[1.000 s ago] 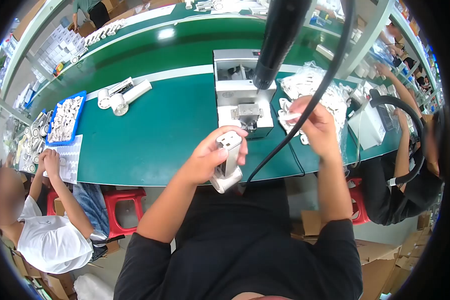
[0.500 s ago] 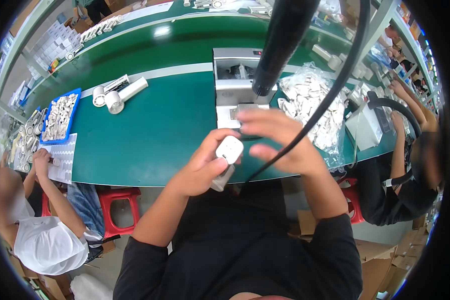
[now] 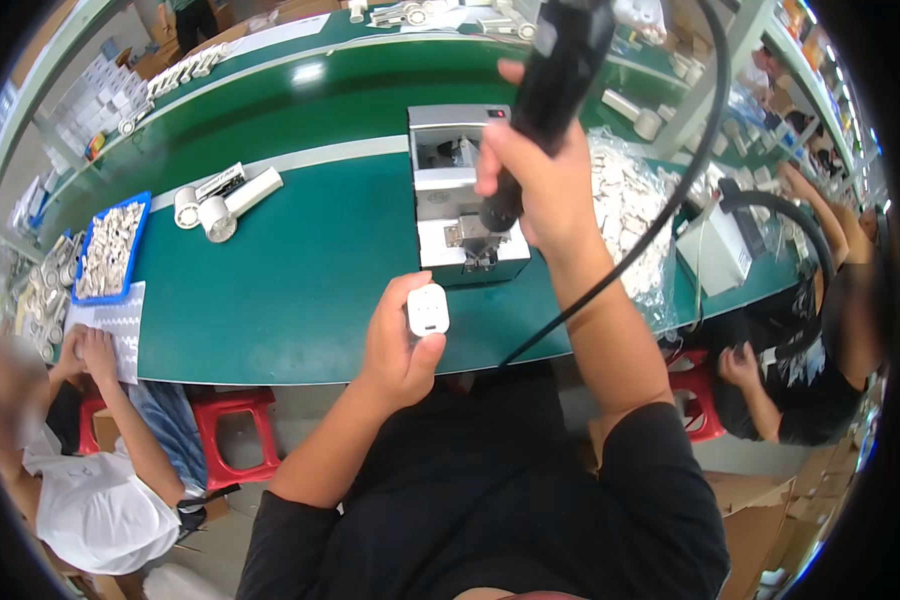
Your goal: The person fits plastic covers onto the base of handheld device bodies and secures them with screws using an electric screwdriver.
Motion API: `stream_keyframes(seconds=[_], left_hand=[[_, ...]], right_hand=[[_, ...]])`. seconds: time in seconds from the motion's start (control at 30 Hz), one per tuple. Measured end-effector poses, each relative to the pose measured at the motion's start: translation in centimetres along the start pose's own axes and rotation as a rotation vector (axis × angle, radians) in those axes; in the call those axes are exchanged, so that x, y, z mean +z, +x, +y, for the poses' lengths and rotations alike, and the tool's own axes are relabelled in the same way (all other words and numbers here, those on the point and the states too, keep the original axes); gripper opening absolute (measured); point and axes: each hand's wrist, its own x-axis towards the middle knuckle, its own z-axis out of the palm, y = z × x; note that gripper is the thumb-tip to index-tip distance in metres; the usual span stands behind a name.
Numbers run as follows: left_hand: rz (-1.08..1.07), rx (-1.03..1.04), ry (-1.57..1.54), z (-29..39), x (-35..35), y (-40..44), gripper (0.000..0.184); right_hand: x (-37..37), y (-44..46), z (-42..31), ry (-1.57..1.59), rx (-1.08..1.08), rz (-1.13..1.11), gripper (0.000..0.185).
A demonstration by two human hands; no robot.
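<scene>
My left hand (image 3: 395, 345) is closed around a white plastic housing (image 3: 428, 309) with rounded corners, held above the front edge of the bench. Small holes and a dark slot show on its upper face. My right hand (image 3: 550, 195) grips a black electric screwdriver (image 3: 562, 75) that hangs from above, its lower end pointing down. Just below that tip stands a silver and black screw feeder (image 3: 445, 190) with a metal outlet block at its front. The far end of the screwdriver is cut off by the frame.
Several white parts fill a plastic bag (image 3: 630, 215) right of the feeder. A black cable (image 3: 635, 255) crosses in front of my right forearm. At left are white handheld units (image 3: 238, 198) and a blue tray (image 3: 142, 225) of parts. Co-workers sit on both sides.
My right hand has risen from beside the housing and closed on the screwdriver. The left hand with the housing has shifted slightly left and lower. The right-hand co-worker lowered one hand.
</scene>
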Motion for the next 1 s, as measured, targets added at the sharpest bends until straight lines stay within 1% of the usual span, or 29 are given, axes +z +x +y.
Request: stream_keyframes(seconds=[0.07,0.13,0.2,0.33,0.43,0.47,0.5,0.57,0.63,0.73,0.8,1.0], left_hand=[[0.053,-0.041,-0.040,-0.3,0.1,0.1,0.053],[0.096,-0.091,-0.124,-0.5,0.2,0.5,0.054],[0.104,-0.073,-0.124,-0.3,0.4,0.6,0.054],[0.069,-0.119,-0.115,0.2,0.2,0.5,0.054],[0.054,-0.100,-0.116,-0.1,0.3,0.5,0.054],[0.042,-0.095,-0.104,-0.2,0.4,0.6,0.054],[0.027,-0.092,-0.092,-0.3,0.5,0.7,0.053],[-0.001,-0.094,-0.062,-0.3,0.6,0.7,0.053],[-0.021,-0.096,-0.026,-0.1,0.5,0.9,0.054],[0.040,-0.056,-0.062,0.0,0.8,1.3,0.047],[0.051,-0.040,-0.050,-0.2,0.8,1.2,0.047],[0.052,-0.037,-0.034,-0.1,0.8,1.3,0.047]], right_hand=[[-0.6,-0.7,1.7,-0.024,0.002,0.011,0.046],[-1.0,-1.4,2.6,-0.052,0.021,-0.008,0.045],[-0.9,-1.9,2.6,-0.049,0.023,0.005,0.043],[-1.2,-2.9,1.6,-0.097,0.156,-0.105,0.048],[-0.1,-3.0,-0.1,0.040,0.099,-0.107,0.049],[0.3,-2.7,-1.0,0.208,0.058,-0.134,0.046],[1.0,-2.4,-1.9,0.251,-0.025,-0.148,0.046],[2.3,-2.1,-3.7,0.307,-0.106,-0.168,0.046],[3.3,-2.1,-4.4,0.333,-0.091,-0.189,0.047],[4.1,-2.3,-3.6,0.324,-0.060,-0.200,0.048],[4.3,-2.5,-3.7,0.298,-0.013,-0.173,0.050],[4.0,-2.6,-3.0,0.272,-0.040,-0.256,0.050]])
